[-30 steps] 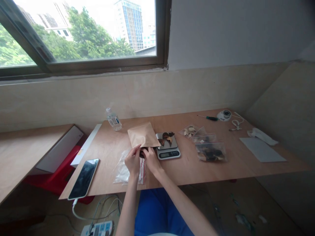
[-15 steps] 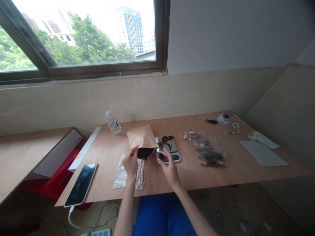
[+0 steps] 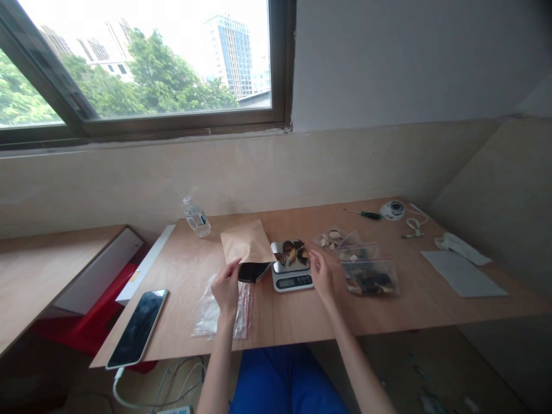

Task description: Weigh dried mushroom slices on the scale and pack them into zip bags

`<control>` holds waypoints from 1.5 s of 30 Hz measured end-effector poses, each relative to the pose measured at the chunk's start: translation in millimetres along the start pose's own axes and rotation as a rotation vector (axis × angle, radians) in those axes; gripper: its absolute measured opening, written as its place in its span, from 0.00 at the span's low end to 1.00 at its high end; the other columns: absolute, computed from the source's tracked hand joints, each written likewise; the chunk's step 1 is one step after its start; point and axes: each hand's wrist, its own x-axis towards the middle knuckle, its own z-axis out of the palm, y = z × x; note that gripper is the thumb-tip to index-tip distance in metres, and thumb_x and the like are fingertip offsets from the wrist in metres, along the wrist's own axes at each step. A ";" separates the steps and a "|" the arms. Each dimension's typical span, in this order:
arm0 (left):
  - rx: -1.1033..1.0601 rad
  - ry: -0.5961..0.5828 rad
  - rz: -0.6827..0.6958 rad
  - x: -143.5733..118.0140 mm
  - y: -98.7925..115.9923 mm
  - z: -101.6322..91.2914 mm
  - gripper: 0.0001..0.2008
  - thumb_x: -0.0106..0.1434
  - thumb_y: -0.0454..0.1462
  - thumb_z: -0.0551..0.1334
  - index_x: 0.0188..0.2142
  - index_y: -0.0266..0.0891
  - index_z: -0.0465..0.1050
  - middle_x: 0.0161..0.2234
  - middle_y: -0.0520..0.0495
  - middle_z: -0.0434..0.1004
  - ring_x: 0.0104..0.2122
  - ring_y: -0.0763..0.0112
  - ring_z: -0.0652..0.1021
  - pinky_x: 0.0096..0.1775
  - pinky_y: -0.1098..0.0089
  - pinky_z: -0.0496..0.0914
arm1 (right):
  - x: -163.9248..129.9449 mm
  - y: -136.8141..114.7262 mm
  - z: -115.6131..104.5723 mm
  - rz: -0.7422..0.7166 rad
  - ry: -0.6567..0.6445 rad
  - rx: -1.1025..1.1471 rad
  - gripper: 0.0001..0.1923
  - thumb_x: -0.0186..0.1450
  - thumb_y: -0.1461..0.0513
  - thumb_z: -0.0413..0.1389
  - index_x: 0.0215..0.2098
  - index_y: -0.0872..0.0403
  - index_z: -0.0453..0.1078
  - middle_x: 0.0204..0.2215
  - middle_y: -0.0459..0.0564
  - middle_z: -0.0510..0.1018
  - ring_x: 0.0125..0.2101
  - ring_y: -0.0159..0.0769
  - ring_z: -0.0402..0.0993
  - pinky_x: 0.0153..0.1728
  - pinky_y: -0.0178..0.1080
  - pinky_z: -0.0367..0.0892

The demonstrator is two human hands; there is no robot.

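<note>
My left hand pinches the near edge of a brown kraft paper bag, which lies with its open mouth toward me and its dark inside showing. To the right of the bag stands a small digital scale with a silver plate. Several dark brown and tan dried slices are on the plate. My right hand is at the plate's right edge, fingertips pinched together against a slice there. Under my left hand is a stack of clear zip bags with red seals.
Zip bags of dark dried pieces and pale slices lie right of the scale. Farther right are a screwdriver, a dome camera and a white sheet. On the left are a water bottle and a charging phone.
My right hand has moved right, from in front of the scale beside the bag's mouth to the plate's right edge. The scale's display is now uncovered. My left hand keeps holding the bag.
</note>
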 end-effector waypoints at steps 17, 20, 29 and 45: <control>-0.036 -0.008 0.015 -4.6 -9.0 4.0 0.11 0.57 0.42 0.60 0.36 0.45 0.78 0.33 0.52 0.80 0.31 0.69 0.78 0.35 0.71 0.69 | -68.5 -18.9 -11.9 -0.141 -0.205 -0.094 0.14 0.63 0.68 0.43 0.33 0.53 0.70 0.32 0.50 0.73 0.36 0.37 0.70 0.38 0.39 0.66; -0.040 -0.010 0.010 -6.0 -9.5 4.2 0.10 0.56 0.43 0.61 0.36 0.45 0.78 0.34 0.52 0.80 0.31 0.68 0.78 0.35 0.71 0.69 | -66.5 -18.8 -13.5 -0.140 -0.182 -0.080 0.14 0.62 0.69 0.43 0.31 0.54 0.70 0.31 0.49 0.73 0.35 0.36 0.70 0.36 0.38 0.66; -0.024 -0.025 -0.002 -10.5 -7.9 6.4 0.10 0.57 0.42 0.60 0.36 0.47 0.78 0.35 0.53 0.81 0.34 0.67 0.78 0.36 0.70 0.69 | -72.7 -23.3 -8.4 -0.230 -0.290 -0.104 0.15 0.61 0.71 0.43 0.33 0.53 0.69 0.31 0.49 0.72 0.35 0.36 0.69 0.37 0.38 0.66; -0.027 -0.038 -0.006 -12.9 -3.9 4.9 0.09 0.57 0.41 0.59 0.36 0.46 0.77 0.35 0.53 0.81 0.33 0.69 0.78 0.37 0.71 0.70 | -84.7 -89.7 77.6 -0.375 -0.579 -0.432 0.19 0.67 0.63 0.43 0.55 0.56 0.63 0.53 0.57 0.68 0.46 0.45 0.69 0.46 0.49 0.67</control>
